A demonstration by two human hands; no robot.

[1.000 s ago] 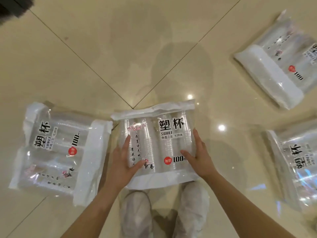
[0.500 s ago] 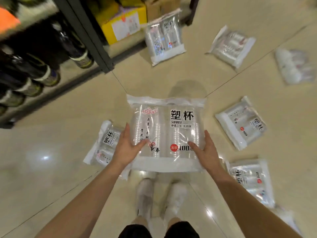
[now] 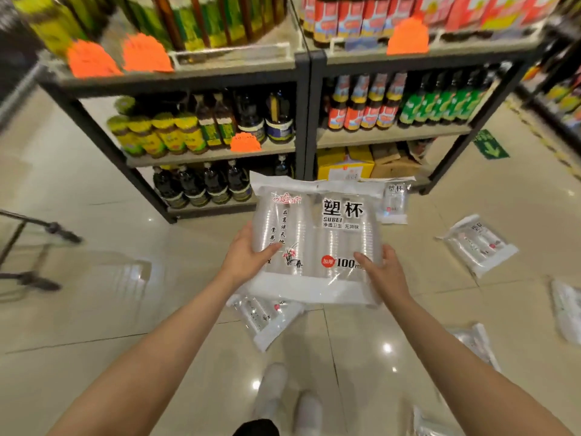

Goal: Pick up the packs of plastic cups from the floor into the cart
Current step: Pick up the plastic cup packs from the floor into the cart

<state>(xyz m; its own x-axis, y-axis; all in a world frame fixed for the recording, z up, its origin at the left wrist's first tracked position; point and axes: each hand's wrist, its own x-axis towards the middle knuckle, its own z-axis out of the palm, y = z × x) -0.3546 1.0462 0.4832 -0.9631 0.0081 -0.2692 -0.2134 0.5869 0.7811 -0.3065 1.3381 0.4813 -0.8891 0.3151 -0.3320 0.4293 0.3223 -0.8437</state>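
Observation:
I hold a clear pack of plastic cups (image 3: pixel 317 240) with black lettering flat in front of me, well above the floor. My left hand (image 3: pixel 245 256) grips its left edge and my right hand (image 3: pixel 382 272) grips its right edge. More packs lie on the tiled floor: one under the held pack (image 3: pixel 267 316), one leaning at the shelf foot (image 3: pixel 394 201), one to the right (image 3: pixel 478 243), and others at the right edge (image 3: pixel 567 309). Part of a dark metal cart frame (image 3: pixel 28 250) shows at the far left.
A dark shelf rack (image 3: pixel 303 121) full of bottles stands straight ahead, with cardboard boxes (image 3: pixel 345 163) on its bottom level. My white shoes (image 3: pixel 289 398) are below. A green floor arrow sticker (image 3: pixel 490 144) lies at the right.
I have straightened up and lifted the pack from the floor with both hands. The view has risen from the tiles to the shelves, and the cart frame has come into sight at the left.

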